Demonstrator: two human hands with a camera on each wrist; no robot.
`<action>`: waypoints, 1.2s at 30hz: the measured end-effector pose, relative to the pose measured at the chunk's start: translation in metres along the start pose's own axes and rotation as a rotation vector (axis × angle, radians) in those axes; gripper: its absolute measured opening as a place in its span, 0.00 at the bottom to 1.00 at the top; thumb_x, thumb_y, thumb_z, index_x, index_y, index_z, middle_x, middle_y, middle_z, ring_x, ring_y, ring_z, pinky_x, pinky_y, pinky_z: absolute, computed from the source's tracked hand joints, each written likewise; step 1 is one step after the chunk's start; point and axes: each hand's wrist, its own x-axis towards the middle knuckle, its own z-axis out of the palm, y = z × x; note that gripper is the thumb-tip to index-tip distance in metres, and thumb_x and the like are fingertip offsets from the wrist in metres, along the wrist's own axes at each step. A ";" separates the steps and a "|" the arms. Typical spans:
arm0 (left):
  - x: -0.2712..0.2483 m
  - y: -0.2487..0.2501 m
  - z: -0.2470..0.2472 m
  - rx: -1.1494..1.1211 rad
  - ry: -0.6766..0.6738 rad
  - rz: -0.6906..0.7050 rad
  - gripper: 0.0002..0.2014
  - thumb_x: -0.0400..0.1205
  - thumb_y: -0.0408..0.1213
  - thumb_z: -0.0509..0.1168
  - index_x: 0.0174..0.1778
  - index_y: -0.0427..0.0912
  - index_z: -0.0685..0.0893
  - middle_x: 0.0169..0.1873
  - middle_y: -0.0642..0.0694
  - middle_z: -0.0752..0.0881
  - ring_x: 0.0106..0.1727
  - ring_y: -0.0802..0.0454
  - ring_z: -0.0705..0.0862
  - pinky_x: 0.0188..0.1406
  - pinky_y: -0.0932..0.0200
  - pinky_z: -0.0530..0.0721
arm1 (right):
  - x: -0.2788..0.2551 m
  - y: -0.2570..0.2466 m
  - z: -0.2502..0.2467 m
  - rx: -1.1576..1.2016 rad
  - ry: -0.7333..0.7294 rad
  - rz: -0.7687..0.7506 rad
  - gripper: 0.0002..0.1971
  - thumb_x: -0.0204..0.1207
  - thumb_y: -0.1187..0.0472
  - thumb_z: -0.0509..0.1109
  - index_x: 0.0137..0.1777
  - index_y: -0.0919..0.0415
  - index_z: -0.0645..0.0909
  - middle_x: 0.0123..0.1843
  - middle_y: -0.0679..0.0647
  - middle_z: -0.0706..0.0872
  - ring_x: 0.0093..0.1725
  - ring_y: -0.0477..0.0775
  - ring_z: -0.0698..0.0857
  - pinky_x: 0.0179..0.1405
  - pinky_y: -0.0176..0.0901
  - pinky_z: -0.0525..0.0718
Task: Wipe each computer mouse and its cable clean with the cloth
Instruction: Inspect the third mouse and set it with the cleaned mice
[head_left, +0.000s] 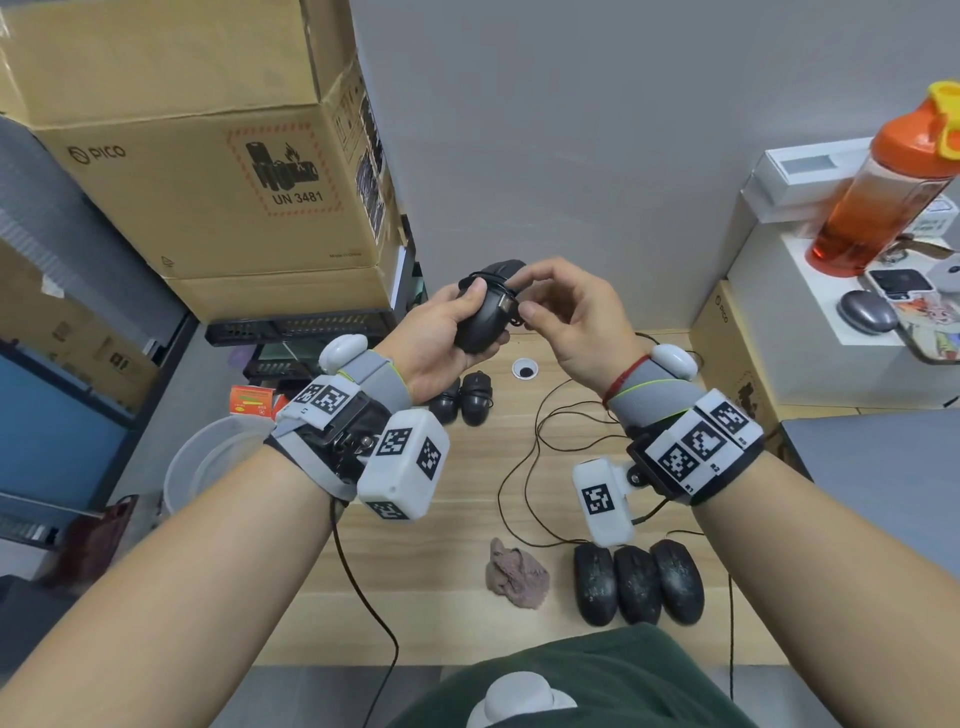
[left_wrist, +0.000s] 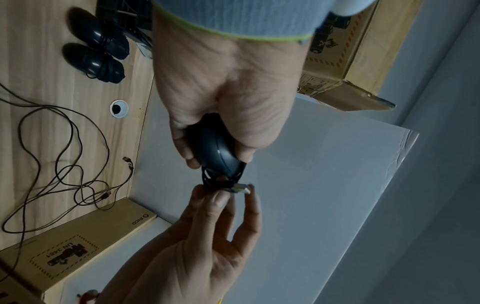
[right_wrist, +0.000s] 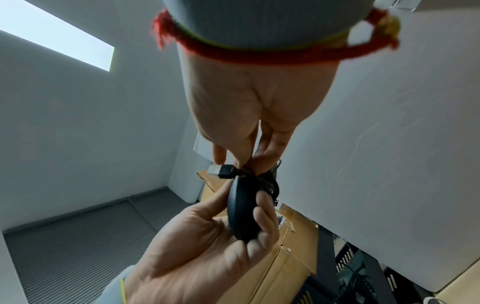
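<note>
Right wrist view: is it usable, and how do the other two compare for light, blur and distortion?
Right wrist: bright ceiling panel behind, mouse in near silhouette, left hand slightly soft. Left wrist: dim and bluish, right hand soft, desk cables readable. Head: evenly lit and sharp, though the cardboard box bows with wide-angle distortion.

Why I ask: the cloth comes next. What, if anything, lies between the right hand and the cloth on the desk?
Nothing visible blocks it. The right hand pinches the cable wound round the mouse above the desk; below, only loose cables lie flat beside the cloth.
</note>
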 end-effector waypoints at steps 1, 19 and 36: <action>0.001 0.000 0.000 0.002 0.001 0.007 0.12 0.91 0.44 0.59 0.66 0.41 0.77 0.48 0.42 0.87 0.40 0.47 0.87 0.41 0.57 0.87 | 0.000 0.000 0.001 -0.034 -0.008 -0.015 0.14 0.78 0.68 0.67 0.52 0.48 0.86 0.41 0.56 0.87 0.44 0.63 0.85 0.53 0.64 0.85; 0.004 -0.007 0.000 0.310 -0.050 0.025 0.17 0.90 0.41 0.63 0.73 0.37 0.77 0.51 0.37 0.88 0.43 0.43 0.85 0.47 0.51 0.86 | 0.006 0.004 -0.004 -0.092 0.067 0.084 0.07 0.67 0.60 0.84 0.41 0.52 0.88 0.49 0.48 0.79 0.40 0.38 0.83 0.42 0.34 0.81; 0.032 -0.057 -0.005 0.213 0.248 -0.012 0.24 0.88 0.30 0.65 0.76 0.44 0.63 0.63 0.41 0.82 0.66 0.38 0.86 0.66 0.33 0.85 | 0.000 0.047 0.026 0.100 -0.038 0.561 0.12 0.87 0.59 0.61 0.62 0.64 0.81 0.51 0.59 0.84 0.38 0.51 0.87 0.44 0.41 0.90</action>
